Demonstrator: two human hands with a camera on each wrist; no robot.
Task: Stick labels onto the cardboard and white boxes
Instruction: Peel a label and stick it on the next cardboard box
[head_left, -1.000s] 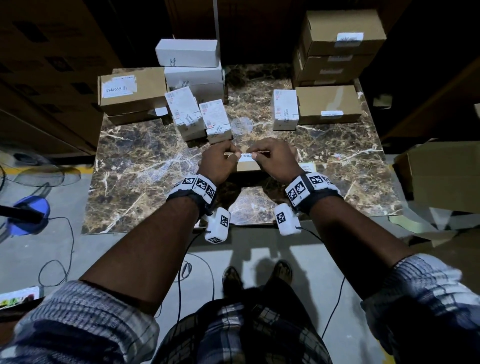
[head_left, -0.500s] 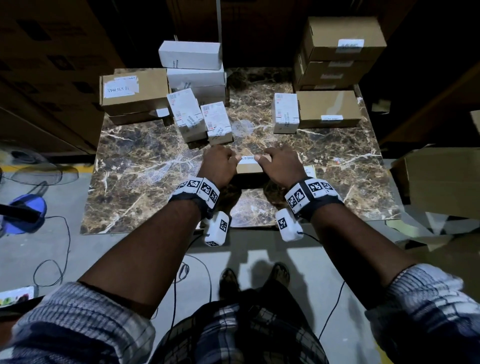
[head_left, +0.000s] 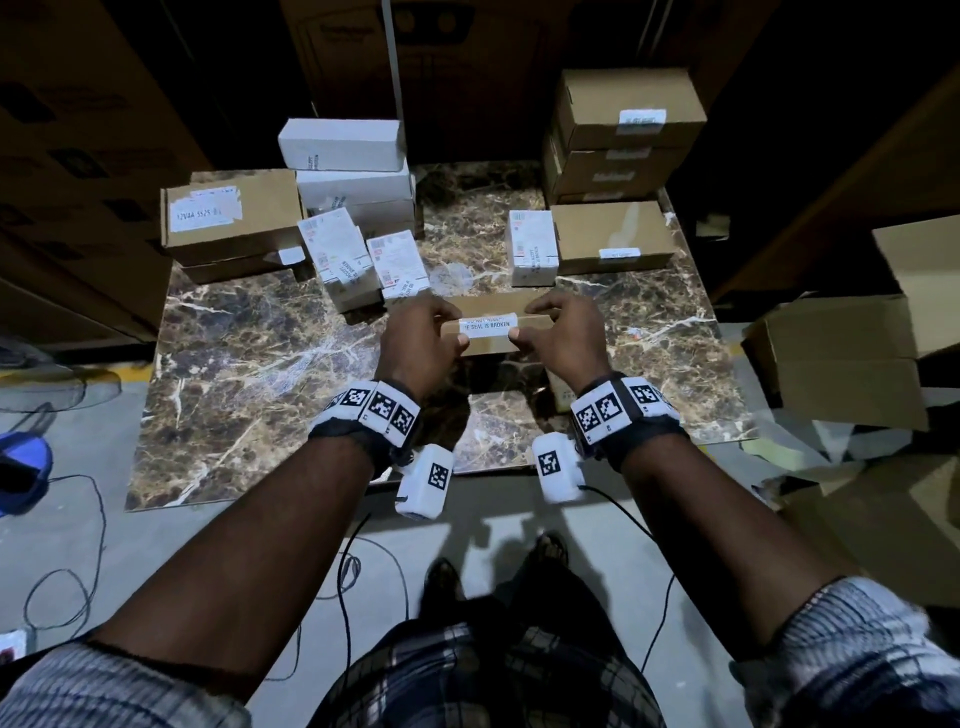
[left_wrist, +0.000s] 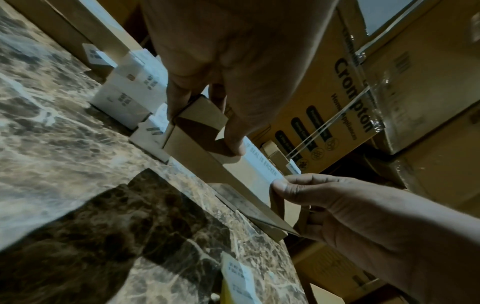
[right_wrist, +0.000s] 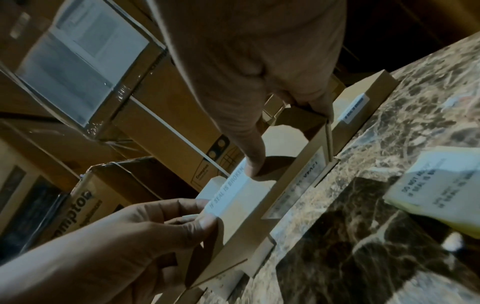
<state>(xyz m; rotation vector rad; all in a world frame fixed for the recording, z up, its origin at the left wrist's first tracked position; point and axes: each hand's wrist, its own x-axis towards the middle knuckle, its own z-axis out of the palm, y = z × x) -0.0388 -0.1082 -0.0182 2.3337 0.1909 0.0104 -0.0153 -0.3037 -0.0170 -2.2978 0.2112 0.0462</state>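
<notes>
A long flat cardboard box (head_left: 496, 306) is held crosswise over the marble table (head_left: 260, 415), tilted toward me. A white label (head_left: 488, 325) reading "IF SEAL IS BROKEN" lies across its near top edge. My left hand (head_left: 449, 325) grips the box's left end, its thumb on the label's left end. My right hand (head_left: 530, 325) grips the right end, thumb on the label's right end. In the left wrist view the fingers (left_wrist: 179, 98) curl round the box end (left_wrist: 200, 119). In the right wrist view the thumb (right_wrist: 254, 164) presses the label (right_wrist: 228, 191). Whether the box touches the table I cannot tell.
Labelled cardboard boxes (head_left: 623, 119) are stacked at the back right, another (head_left: 228, 213) at the back left. White boxes (head_left: 353, 156) and small labelled ones (head_left: 343, 260) stand behind my hands. A label sheet (right_wrist: 436, 195) lies by my right wrist. Open cartons (head_left: 831, 353) crowd the right.
Both hands have stayed on the box. My thumbs have slid apart from the label's middle to its ends, and the box's near face now shows more.
</notes>
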